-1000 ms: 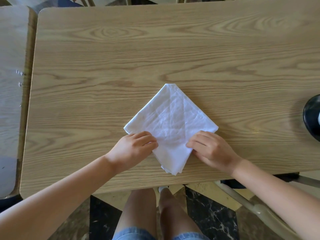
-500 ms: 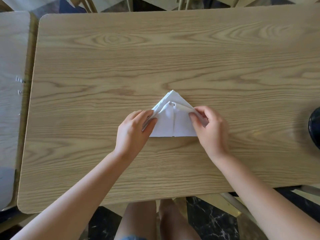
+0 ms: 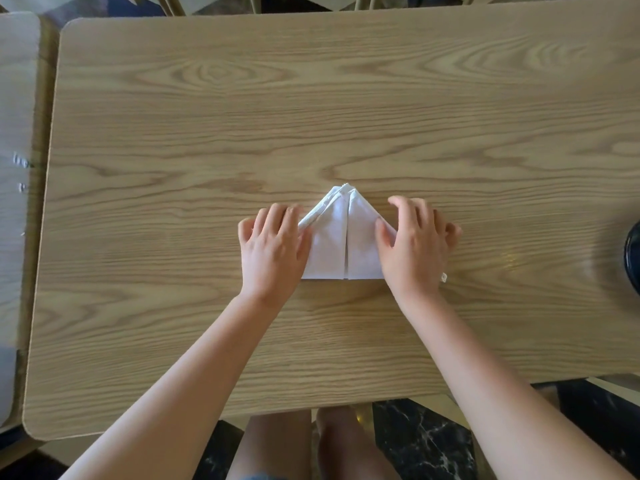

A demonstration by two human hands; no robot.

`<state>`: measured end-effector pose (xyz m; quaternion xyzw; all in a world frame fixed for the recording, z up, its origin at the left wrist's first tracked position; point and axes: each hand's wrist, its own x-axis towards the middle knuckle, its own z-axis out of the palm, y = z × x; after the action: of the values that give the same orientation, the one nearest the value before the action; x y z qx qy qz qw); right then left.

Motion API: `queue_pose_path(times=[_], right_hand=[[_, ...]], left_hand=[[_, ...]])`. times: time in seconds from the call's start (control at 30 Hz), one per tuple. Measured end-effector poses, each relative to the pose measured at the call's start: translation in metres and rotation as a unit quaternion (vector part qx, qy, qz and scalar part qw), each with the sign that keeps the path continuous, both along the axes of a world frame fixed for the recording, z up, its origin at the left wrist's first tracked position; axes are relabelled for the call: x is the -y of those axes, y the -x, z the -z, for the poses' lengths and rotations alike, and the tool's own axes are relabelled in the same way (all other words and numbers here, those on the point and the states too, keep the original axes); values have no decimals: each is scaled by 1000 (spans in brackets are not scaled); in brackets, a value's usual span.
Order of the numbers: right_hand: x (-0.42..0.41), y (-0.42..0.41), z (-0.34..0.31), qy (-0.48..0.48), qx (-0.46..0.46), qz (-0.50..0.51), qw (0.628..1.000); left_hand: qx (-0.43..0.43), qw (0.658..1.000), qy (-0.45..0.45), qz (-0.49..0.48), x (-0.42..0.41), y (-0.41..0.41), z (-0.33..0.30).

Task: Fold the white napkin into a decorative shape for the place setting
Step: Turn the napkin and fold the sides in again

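The white napkin (image 3: 341, 244) lies flat on the wooden tabletop (image 3: 311, 116), a little toward the near edge and roughly centred across its width. It is folded into a triangle whose point faces away from the person and whose straight base runs parallel to the near edge. A seam runs down the middle from the point to the base, where two folded flaps meet side by side, and along the left slanted edge several layers of cloth show as thin stacked lines. The left hand (image 3: 273, 247) rests palm down on the napkin's left side, fingers spread and lying flat, covering the left corner; it grips nothing, it only presses. The right hand (image 3: 415, 244) sits on the right side, covering the right corner, with its thumb laid on the right slanted edge and its fingers loosely curled and splayed above the wood just beyond the cloth; it too holds nothing closed in its fingers. A tiny white bit (image 3: 444, 277) shows just beside the right wrist; what it is cannot be told. At the far right edge a dark round object (image 3: 633, 258) is partly cut off by the frame, well apart from the napkin. A second, paler tabletop (image 3: 17, 133) stands beside the left edge. Bare knees (image 3: 311, 445) show below the near edge over a dark marbled floor (image 3: 426, 438).
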<state>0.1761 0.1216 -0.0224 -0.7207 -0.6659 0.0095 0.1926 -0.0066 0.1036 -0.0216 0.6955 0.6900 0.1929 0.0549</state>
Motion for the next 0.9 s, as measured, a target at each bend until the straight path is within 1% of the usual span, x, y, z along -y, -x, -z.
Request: queue_pose_path(times=[0.03, 0.1, 0.17, 0.2, 0.3, 0.4, 0.5, 0.57, 0.67, 0.73, 0.9], right_hand=[[2, 1, -3, -13, 11, -25, 1000], [7, 5, -7, -22, 27, -108, 994], [10, 13, -3, 11, 34, -182, 983], [10, 16, 1, 33, 38, -198, 979], [5, 20, 12, 85, 55, -196, 975], [1, 20, 19, 100, 63, -194, 974], [0, 21, 15, 117, 66, -200, 971], [1, 16, 10, 127, 86, -210, 966], [12, -6, 7, 133, 124, -221, 958], [20, -23, 7, 137, 137, -232, 953], [25, -35, 13, 151, 127, -242, 950]], left_hand=[[-12, 1000, -14, 9, 2, -2, -2], [-36, 995, -30, 83, 6, -8, -5], [-60, 985, -20, 163, 8, -18, -1], [-67, 982, -10, 177, 7, -22, 4], [-79, 982, 29, 169, 2, -26, 20], [-108, 978, 60, 168, 2, -25, 26], [-103, 977, 74, 173, -1, -28, 21], [-89, 976, 78, 185, -4, -23, 17], [-98, 967, 81, 223, -3, 4, 14], [-108, 964, 84, 230, 1, 24, 14], [-99, 965, 109, 218, 6, 32, 16]])
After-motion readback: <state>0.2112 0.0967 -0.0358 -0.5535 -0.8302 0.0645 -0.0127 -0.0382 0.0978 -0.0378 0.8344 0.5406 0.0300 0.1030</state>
